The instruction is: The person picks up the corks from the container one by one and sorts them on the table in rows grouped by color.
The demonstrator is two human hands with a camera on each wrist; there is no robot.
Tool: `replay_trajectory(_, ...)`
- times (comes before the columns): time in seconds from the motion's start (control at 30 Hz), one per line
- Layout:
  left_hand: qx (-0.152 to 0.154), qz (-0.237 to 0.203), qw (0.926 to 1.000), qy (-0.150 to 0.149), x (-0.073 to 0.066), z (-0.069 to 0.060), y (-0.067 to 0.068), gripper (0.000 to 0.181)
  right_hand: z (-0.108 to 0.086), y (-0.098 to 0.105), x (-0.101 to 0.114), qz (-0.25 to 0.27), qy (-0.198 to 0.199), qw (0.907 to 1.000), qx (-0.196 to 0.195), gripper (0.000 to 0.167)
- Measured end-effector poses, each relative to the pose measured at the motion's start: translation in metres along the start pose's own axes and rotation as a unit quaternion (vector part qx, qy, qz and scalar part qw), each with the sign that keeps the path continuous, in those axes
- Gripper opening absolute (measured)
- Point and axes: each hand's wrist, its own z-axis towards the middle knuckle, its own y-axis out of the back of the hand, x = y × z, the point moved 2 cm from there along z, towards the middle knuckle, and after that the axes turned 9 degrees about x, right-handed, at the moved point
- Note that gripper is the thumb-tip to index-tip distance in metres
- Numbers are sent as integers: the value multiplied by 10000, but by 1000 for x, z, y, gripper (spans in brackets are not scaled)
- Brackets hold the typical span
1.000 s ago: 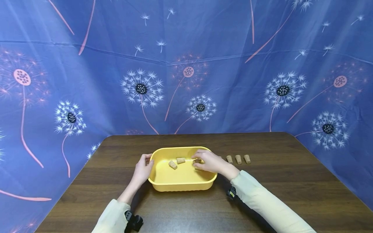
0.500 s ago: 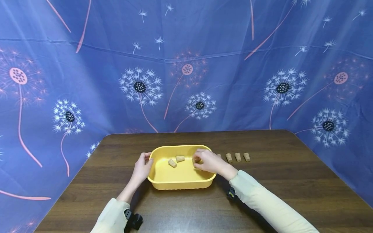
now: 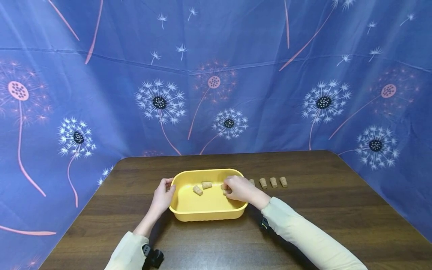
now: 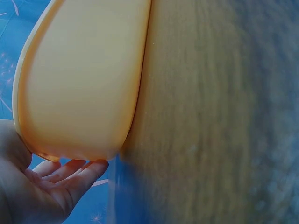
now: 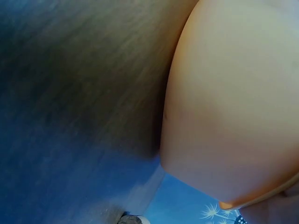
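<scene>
A yellow plastic basin [image 3: 206,215] stands on the table. My left hand [image 3: 162,198] holds its left end, thumb at the rim and fingers against the outer wall; the left wrist view shows the same hand [image 4: 51,186] at the end wall. Inside lie two corks, one tilted [image 3: 197,190] and one lying sideways [image 3: 207,185]. My right hand [image 3: 241,188] reaches over the right rim with curled fingers, pinching a cork [image 3: 225,192] near the basin floor. Another cork [image 3: 222,186] shows partly beside the fingertips. The right wrist view mostly shows the basin's outer wall [image 5: 224,102].
Several corks stand in a row on the dark wooden table [image 3: 303,217] right of the basin, among them a cork [image 3: 273,182]; the leftmost is partly hidden by my right hand. A blue dandelion-print cloth [image 3: 270,93] hangs behind the table.
My right hand's fingers have closed in on a cork at the basin's right side. The left hand keeps its place, and the two left corks lie as before.
</scene>
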Motion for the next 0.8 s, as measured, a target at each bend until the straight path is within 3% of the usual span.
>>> replay_trajectory(0.17,28,55,10000,5,0,0,0,33,-1,-1,0,-170,-99,9998,23,12)
replay_trajectory(0.3,31,46,10000,-24,0,0,0,33,0,0,0,-323,54,9994,81,11)
replay_trajectory(0.53,2,-16,10000,-24,0,1,0,33,0,1,-1,-56,271,9994,184,19)
replay_trajectory(0.8,-9,0,10000,-35,1,1,-1,33,0,-1,-1,183,-262,9995,-59,29)
